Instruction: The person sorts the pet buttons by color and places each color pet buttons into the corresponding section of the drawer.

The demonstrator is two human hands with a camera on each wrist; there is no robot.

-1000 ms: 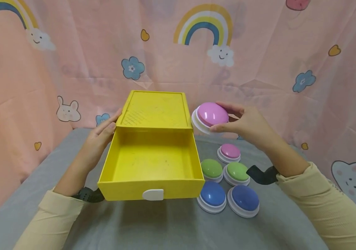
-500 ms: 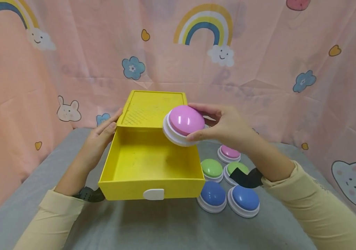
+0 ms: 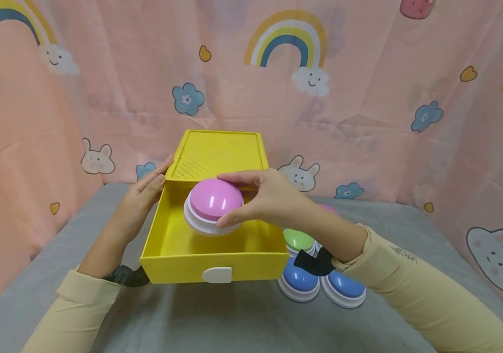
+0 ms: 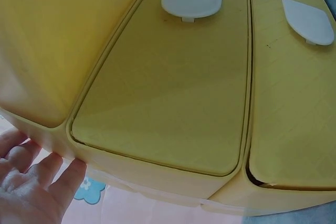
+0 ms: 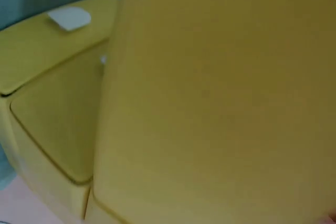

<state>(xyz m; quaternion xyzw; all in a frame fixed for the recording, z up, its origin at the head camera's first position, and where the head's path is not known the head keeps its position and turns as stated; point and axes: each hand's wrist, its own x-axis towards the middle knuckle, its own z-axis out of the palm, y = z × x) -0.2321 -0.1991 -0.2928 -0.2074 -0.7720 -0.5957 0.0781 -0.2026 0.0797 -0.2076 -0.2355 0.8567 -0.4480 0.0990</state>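
Observation:
My right hand (image 3: pixel 269 198) pinches a large push button (image 3: pixel 216 198) with a pink dome and white base, thumb in front and fingers behind. It hangs tilted inside the outline of the pulled-out top drawer (image 3: pixel 176 268) of a yellow drawer cabinet (image 3: pixel 220 154). My left hand (image 3: pixel 143 196) rests with extended fingers along the cabinet's left side. From the left wrist, its fingers (image 4: pixel 68 179) touch the cabinet edge, beside lower drawer fronts (image 4: pixel 157 82) with white pull tabs. In the right wrist view, the drawer's side (image 5: pixel 220 93) covers most of the picture.
Right of the cabinet, on the grey cloth (image 3: pixel 251 323), lie two blue buttons (image 3: pixel 300 274) and a green button (image 3: pixel 299 240). Another pink button (image 3: pixel 328 208) is mostly hidden behind my right forearm. A pink patterned curtain (image 3: pixel 366 59) hangs behind.
My right hand has carried the pink button leftward and down, from beside the cabinet to over the open drawer. The left hand has stayed on the cabinet's side.

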